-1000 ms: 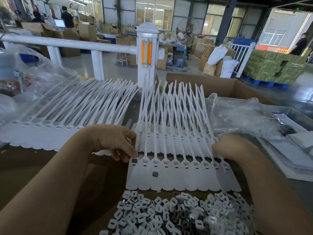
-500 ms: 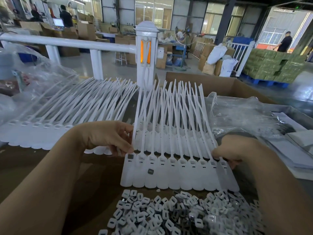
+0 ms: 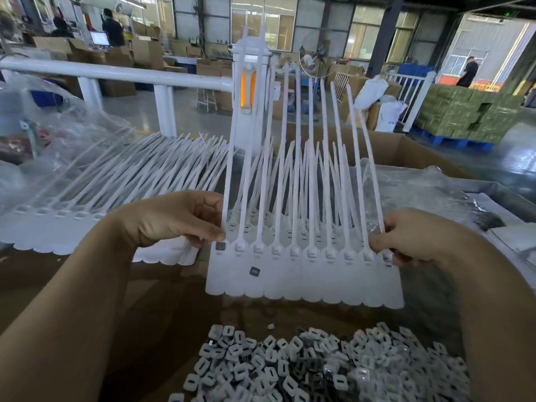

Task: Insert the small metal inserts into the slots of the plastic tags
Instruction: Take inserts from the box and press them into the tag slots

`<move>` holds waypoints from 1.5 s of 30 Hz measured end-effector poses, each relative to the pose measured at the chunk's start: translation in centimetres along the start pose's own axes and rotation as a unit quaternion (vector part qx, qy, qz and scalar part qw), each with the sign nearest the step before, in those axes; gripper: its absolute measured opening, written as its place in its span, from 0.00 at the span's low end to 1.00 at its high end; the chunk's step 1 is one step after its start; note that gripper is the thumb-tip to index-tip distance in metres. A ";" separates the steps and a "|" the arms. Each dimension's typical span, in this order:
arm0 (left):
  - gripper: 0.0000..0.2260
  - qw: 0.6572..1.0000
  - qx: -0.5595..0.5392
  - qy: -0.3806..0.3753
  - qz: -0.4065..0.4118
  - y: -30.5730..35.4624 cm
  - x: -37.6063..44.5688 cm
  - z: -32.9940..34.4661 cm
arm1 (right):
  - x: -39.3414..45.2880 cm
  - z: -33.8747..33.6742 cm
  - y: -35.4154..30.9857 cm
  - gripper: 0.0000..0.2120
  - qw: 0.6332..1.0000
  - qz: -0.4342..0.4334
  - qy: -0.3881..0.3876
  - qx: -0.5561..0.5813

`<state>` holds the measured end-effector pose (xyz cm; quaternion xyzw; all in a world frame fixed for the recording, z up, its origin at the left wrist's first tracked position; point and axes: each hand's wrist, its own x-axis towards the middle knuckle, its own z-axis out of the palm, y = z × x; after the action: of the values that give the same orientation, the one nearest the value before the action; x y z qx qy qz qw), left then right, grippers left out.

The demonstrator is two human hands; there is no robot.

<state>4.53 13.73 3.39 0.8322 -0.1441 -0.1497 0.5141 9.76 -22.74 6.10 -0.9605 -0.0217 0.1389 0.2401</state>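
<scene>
I hold one strip of joined white plastic tags with long thin tails (image 3: 304,274) upright over the brown worktop (image 3: 174,309), lifted off the pile of strips behind it. My left hand (image 3: 174,219) pinches the strip's left top corner between thumb and curled fingers; my right hand (image 3: 412,239) pinches the right top corner the same way. Neither hand holds an insert.

I count ten tags in this strip, each with a small square slot at the root of its tail. Only the leftmost slot shows a dark metal insert (image 3: 221,246) seated in it; the other nine look pale and unfilled. One more small dark square insert (image 3: 254,271) sits loose on the flat face of the third tag, not in any slot.

So I judge the filling of this strip has barely begun: one slot done, nine to go. The next move calls for laying the strip flat within reach, freeing one hand, and picking single inserts to press into the open slots; the loose piece may slide off if I tip the strip further.

The heap of small grey and white square pieces (image 3: 319,369) lies near me on the worktop, far too many to count. A second batch of white tag strips (image 3: 87,227) lies fanned to the left; how many strips it holds I cannot tell.
</scene>
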 end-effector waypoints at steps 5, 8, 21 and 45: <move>0.07 0.996 0.028 0.077 -0.027 -0.4 0.5 0.5 | 1.2 2.3 0.3 0.05 0.998 -0.006 0.038 0.051; 0.05 0.991 0.049 0.110 -0.058 -0.7 1.1 1.1 | 1.8 3.3 0.6 0.04 0.999 0.001 0.038 0.035; 0.06 0.978 0.100 0.087 -0.161 -0.9 1.9 1.6 | -0.5 3.6 -3.8 0.03 0.958 -0.145 0.218 -0.117; 0.06 0.972 0.117 0.060 -0.194 -0.8 2.0 2.1 | -3.2 11.9 -9.3 0.05 0.948 -0.278 -0.011 -0.156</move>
<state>5.63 11.55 1.58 0.9064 0.0344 -0.1778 0.3817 3.56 -9.46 1.16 -0.9402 -0.3120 0.0717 0.1166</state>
